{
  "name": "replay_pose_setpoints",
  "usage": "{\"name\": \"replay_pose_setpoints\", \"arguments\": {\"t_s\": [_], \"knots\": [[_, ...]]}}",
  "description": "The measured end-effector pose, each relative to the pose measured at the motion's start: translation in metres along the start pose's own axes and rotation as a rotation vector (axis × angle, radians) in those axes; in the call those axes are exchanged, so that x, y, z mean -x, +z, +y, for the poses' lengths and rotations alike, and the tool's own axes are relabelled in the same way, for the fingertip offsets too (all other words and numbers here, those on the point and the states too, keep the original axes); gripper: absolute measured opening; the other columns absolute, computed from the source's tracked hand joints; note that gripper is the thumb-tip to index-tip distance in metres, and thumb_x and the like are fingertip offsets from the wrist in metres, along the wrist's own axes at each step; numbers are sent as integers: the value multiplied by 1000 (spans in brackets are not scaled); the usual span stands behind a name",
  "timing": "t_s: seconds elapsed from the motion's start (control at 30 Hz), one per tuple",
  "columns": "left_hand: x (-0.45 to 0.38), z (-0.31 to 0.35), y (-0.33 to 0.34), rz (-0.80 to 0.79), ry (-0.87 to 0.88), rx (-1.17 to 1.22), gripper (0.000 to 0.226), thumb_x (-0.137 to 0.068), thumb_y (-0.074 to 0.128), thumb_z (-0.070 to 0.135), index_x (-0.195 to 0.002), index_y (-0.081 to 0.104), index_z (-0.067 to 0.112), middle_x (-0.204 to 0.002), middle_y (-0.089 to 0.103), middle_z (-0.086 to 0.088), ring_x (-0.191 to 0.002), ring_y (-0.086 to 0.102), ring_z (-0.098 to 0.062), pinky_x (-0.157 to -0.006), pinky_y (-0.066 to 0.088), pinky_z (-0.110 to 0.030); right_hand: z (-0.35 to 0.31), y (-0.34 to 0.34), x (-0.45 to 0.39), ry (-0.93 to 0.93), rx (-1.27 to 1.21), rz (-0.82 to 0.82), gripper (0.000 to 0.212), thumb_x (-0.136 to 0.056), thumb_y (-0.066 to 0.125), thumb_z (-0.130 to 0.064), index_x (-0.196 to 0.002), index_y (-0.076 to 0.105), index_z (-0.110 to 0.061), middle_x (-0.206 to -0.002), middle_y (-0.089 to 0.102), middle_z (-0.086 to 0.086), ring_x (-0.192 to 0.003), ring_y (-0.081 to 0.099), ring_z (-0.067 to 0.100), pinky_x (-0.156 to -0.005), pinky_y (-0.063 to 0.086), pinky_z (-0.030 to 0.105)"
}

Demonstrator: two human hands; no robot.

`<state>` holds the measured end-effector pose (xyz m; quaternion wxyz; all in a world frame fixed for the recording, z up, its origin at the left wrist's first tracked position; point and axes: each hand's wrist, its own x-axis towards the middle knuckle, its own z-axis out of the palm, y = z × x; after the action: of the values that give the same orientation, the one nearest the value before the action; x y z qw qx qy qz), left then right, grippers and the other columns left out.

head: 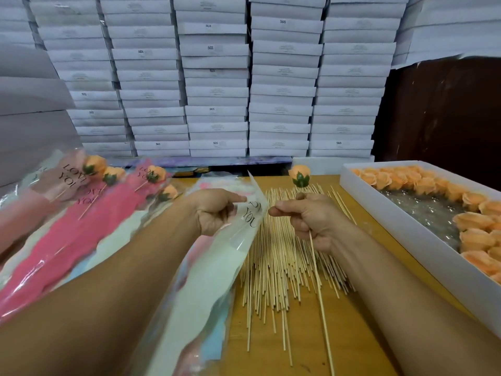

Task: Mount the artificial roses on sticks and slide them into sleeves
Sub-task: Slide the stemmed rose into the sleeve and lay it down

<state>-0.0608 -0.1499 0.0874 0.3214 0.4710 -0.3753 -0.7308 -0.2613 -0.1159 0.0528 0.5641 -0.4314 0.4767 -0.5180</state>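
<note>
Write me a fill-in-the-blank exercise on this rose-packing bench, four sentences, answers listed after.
1. The right hand grips a stick topped with a rose coloured ____.
2. The left hand pinches the open end of a clear ____ printed with "YOU".
3. Loose sticks lie in a pile on the ____ tabletop.
4. Unmounted roses sit in a white ____ at the right.

Missing words: orange; sleeve; wooden; box
</note>
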Motion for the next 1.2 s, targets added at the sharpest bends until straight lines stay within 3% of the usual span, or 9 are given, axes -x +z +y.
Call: {"name": "replay_pose_setpoints", "arguments": {"t_s": [0.07,0.23,0.37,0.5,0.63,0.73,0.9,1.07,1.2], "knots": [[2,1,-2,23,1,27,23,-103,46,7,-95,61,-9,-72,70,-22,-53,71,-27,-48,59,-37,-1,0,0,-5,-21,2,23,-91,71,-11,-102,54,-4,-88,77,15,-33,33,6,-30,24,18],[-4,6,10,313,249,-184,22,-102,47,1,-81,52,1,-54,56,-8,-28,50,-9,-33,45,-20,-2,11,8,-33,-1,-82,72,-65,85,-49,-116,52,-11,-95,78,15,-34,30,4,-30,27,18],[-8,11,22,325,318,-276,25,-102,40,-4,-80,52,-3,-45,60,-7,-34,59,-14,-37,50,-21,7,21,8,-28,41,-37,65,-64,91,-34,-105,44,-17,-71,75,3,-34,28,6,-31,24,18],[-10,21,20,291,257,-168,21,-103,41,-1,-87,53,-3,-58,63,-12,-37,62,-15,-35,48,-21,7,17,3,-14,-39,64,28,-86,73,0,-93,48,-10,-50,53,1,-31,29,8,-30,21,17],[-12,21,11,289,212,-193,21,-104,40,-1,-87,54,-3,-51,64,-13,-37,62,-16,-35,48,-21,0,14,5,120,-212,-83,20,-96,54,1,-76,51,-5,-43,45,-1,-27,28,3,-25,18,15],[-17,18,-5,317,140,-267,20,-101,49,-1,-81,54,-2,-69,59,-12,-36,56,-13,-35,48,-20,1,14,6,147,-107,-95,12,-95,61,-4,-85,55,-5,-45,48,0,-28,28,4,-27,18,16],[-22,8,-25,272,66,-286,7,-96,57,-4,-89,59,-2,-81,52,-7,-53,43,-11,-36,44,-16,12,14,0,23,167,99,51,-77,85,-7,-111,48,-14,-73,63,6,-30,33,7,-32,28,17],[-17,5,-20,178,112,-451,10,-96,58,-1,-88,58,6,-64,67,-7,-47,63,-11,-44,50,-18,14,10,-6,-4,186,142,45,-76,83,-1,-102,48,-14,-63,52,3,-31,32,10,-34,26,17],[-12,15,-14,289,280,-525,32,-81,77,-2,-105,57,5,-101,66,-15,-84,71,-32,-75,61,-45,14,8,-6,-18,239,150,48,-73,86,-2,-102,50,-15,-73,57,7,-32,35,8,-34,31,20]]}}
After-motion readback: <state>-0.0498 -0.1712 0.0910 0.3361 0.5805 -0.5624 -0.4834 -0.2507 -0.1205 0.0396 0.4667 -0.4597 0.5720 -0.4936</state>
